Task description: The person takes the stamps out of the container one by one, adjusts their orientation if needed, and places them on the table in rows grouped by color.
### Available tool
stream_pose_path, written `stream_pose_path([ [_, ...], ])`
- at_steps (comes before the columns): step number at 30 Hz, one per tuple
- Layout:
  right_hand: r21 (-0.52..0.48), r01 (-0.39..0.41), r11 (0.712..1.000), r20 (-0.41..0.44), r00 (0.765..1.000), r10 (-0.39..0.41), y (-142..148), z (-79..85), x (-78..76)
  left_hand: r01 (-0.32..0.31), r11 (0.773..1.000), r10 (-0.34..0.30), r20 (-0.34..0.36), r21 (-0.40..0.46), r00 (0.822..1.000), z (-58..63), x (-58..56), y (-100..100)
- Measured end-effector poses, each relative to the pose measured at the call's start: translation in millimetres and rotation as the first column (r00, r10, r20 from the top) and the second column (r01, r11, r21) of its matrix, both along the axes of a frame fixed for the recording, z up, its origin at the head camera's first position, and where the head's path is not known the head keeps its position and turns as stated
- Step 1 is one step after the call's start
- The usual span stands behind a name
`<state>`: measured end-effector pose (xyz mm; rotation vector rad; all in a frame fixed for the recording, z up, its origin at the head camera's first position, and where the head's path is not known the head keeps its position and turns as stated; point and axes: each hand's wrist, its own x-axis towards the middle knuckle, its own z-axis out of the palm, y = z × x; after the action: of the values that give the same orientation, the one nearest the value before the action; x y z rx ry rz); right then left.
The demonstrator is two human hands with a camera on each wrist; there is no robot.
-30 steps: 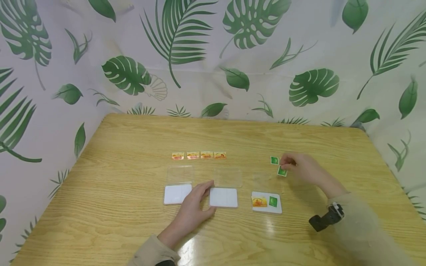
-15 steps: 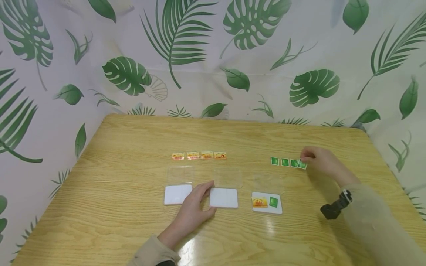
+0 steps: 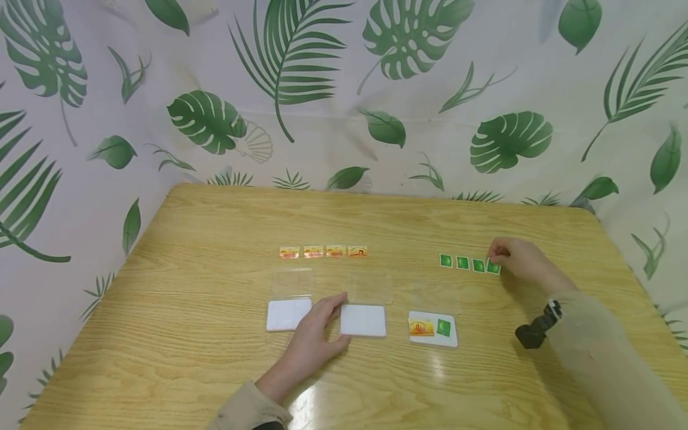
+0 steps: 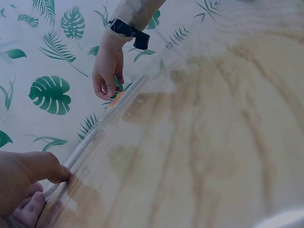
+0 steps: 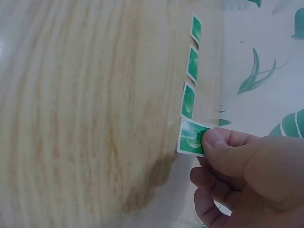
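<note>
My right hand [image 3: 518,263] pinches a small green stamp [image 5: 192,137] with a white border between thumb and forefinger. This stamp is at the right end of a row of similar green stamps [image 3: 462,263], and its edge comes right up to its neighbour. My left hand [image 3: 309,343] rests on the table, thumb and forefinger spread at the left corners of the middle white flat case [image 3: 363,321]. Another white case [image 3: 287,315] lies left of that hand. On the right-hand white case [image 3: 450,340] sit an orange-yellow stamp [image 3: 421,327] and a green stamp [image 3: 443,328].
Several orange-yellow stamps [image 3: 324,251] form a row at the back left of the wooden table [image 3: 161,334]. Behind the white cases lie clear plastic pieces [image 3: 371,288], one behind each. A leaf-patterned cloth [image 3: 322,149] hangs along the table's back edge.
My right hand has moved right with the green stamp and lowered it to the end of the green row, more of which now shows. The left hand has stayed in place.
</note>
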<state>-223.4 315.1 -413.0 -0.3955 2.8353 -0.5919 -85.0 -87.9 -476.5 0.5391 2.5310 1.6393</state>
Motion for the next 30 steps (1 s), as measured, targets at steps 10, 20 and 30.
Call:
stream_pose_path([
  [10, -0.004, -0.029, 1.000, 0.038, 0.999, 0.029, 10.1, -3.5, -6.9, -0.002, 1.000, 0.002, -0.013, -0.002, 1.000, -0.6, -0.3, 0.6],
  [20, 0.023, -0.021, 1.000, -0.013, 1.000, 0.021, 7.9, -9.3, -6.6, -0.007, 1.000, 0.006, -0.037, -0.022, 0.999, 0.2, -0.1, 0.3],
  [30, 0.029, 0.018, 0.999, -0.037, 0.999, -0.017, 6.4, -14.5, -6.3, -0.002, 1.000, 0.001, -0.028, -0.025, 1.000, -0.6, -0.3, 0.3],
])
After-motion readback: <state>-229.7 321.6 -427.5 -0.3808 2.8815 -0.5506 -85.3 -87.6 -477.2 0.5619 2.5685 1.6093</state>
